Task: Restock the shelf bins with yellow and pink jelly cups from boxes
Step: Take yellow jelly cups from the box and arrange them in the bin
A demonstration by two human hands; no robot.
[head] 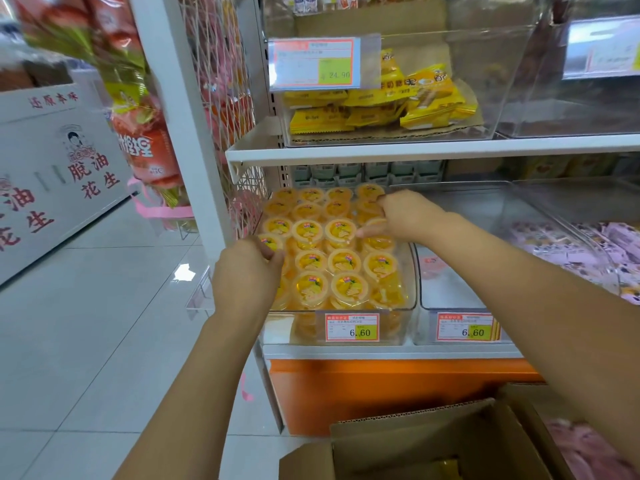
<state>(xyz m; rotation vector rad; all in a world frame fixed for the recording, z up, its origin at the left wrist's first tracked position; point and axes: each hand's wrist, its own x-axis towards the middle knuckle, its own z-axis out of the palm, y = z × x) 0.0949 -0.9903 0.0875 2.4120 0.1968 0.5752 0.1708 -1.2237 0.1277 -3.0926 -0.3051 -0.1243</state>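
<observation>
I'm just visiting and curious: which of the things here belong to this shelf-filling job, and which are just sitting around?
In the job: left hand, right hand, yellow jelly cups, their clear bin, the cardboard box below.
Just there: yellow snack packets above, pink packets to the right, white carton, hanging snack bags.

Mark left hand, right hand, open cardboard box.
left hand [247, 271]: head view, back of the hand.
right hand [410, 216]: head view, back of the hand.
cardboard box [415, 441]: head view, inner face of its far wall.
</observation>
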